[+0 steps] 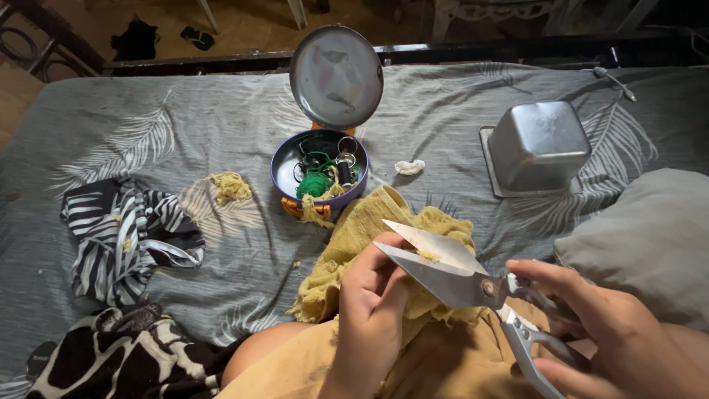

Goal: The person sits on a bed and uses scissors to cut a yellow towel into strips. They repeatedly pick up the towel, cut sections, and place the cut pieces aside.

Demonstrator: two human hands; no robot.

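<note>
Gripping the steel shears (450,273) in your right hand (628,340) — blades parted, flecked with lint — your left hand (373,307) pinches frayed mustard-yellow cloth (354,236) over your lap.

A round sewing tin (319,171) with its lid (336,76) raised stands mid-bed, an upturned metal container (538,145) nearer the right edge, zebra-striped cloth (125,225) toward the left.

Tin (284,171) (lid up) left of upturned pan (538,144).
</note>
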